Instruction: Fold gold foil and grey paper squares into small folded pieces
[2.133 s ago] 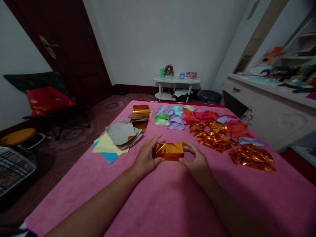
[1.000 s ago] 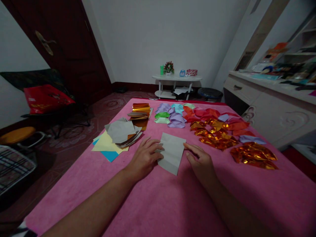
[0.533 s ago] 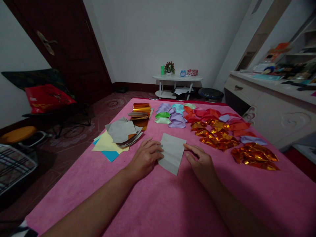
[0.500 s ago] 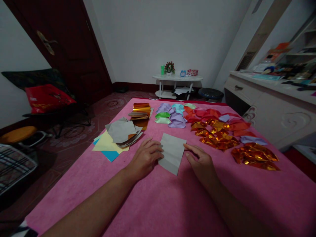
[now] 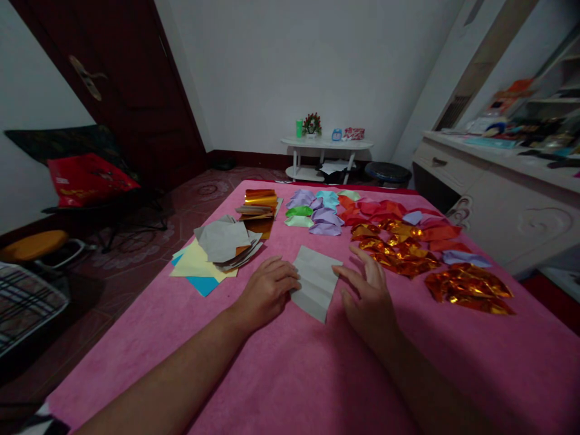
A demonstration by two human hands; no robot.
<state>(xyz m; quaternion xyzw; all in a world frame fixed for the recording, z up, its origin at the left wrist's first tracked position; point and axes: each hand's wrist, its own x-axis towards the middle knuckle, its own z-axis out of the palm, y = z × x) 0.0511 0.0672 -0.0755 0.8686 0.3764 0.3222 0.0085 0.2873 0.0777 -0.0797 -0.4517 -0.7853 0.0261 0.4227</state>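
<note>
A creased grey sheet of paper [image 5: 316,284] lies on the pink-covered table, turned slightly askew in front of me. My left hand [image 5: 272,287] grips its left edge, fingers close together and the thumb hidden. On the other side is my right hand [image 5: 368,293], fingers spread, its index fingertip at the paper's right corner and the thumb apart below. Left of my left hand sits a loose pile of grey sheets [image 5: 222,240], with yellow paper [image 5: 193,261] and blue paper [image 5: 202,285] under it.
Rolled and stacked gold foil paper [image 5: 260,198] stands behind the pile. Folded purple papers [image 5: 326,222], green, red papers [image 5: 378,209] and shiny gold foil pieces [image 5: 469,287] cover the table's far and right parts. A white cabinet [image 5: 502,181] borders the right side.
My right hand's fingers have spread and lifted, with the index fingertip shifting slightly left over the paper's right corner. My left hand stays at the left edge.
</note>
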